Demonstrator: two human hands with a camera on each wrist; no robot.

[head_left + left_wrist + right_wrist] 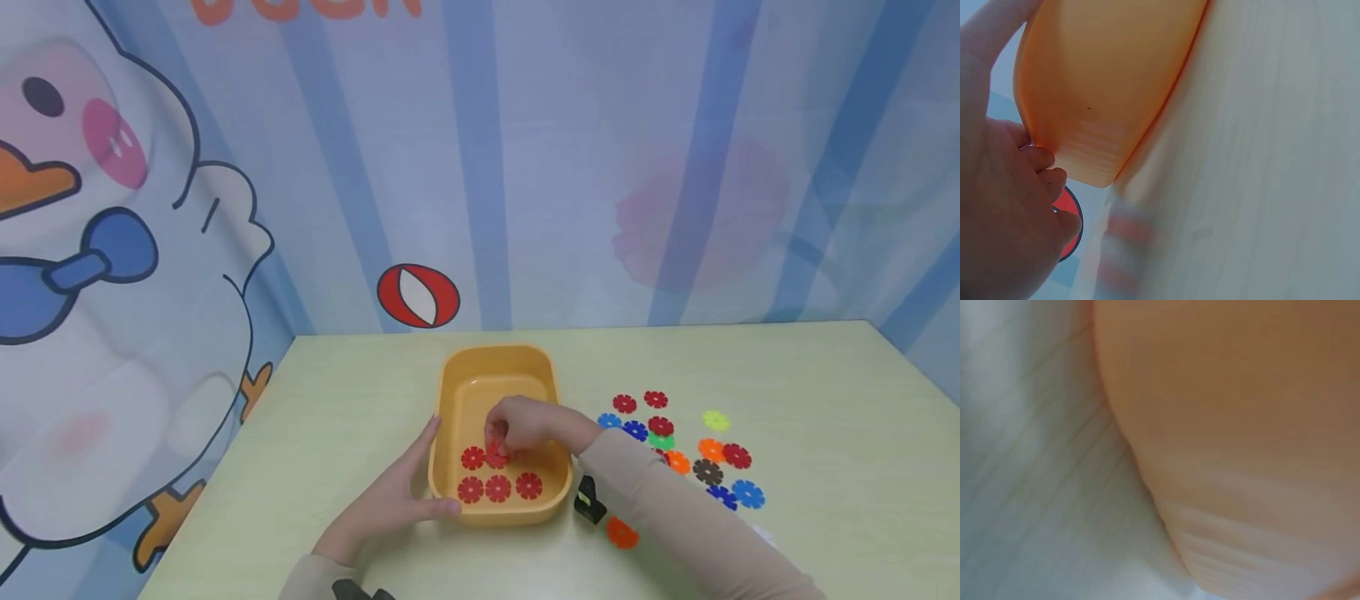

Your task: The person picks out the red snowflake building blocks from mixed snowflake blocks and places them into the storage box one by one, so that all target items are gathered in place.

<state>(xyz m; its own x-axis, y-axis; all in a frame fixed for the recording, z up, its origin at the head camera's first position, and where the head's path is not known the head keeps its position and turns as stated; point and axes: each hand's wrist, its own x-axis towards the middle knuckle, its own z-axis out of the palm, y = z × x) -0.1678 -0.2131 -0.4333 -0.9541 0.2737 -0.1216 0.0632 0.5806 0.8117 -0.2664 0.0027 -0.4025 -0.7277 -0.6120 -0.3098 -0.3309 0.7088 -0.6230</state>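
Observation:
An orange plastic tray [495, 353] sits mid-table with several red snowflake discs [498, 488] lying flat in its near half. My right hand [504, 442] reaches in from the right and pinches one more red disc [497, 457] low over the tray floor, beside another red one. My left hand [420, 479] rests against the tray's near left corner, fingers straight along the left wall and thumb along the front wall. The left wrist view shows that hand [1016, 206] beside the tray's outer wall [1104, 75]. The right wrist view shows only a blurred orange wall [1241, 425].
Loose discs lie on the pale green table [825, 400] right of the tray: red [660, 426], blue [747, 493], orange [622, 532], brown [707, 472] and yellow-green [716, 420]. A cartoon-printed curtain [480, 167] closes the back and left sides.

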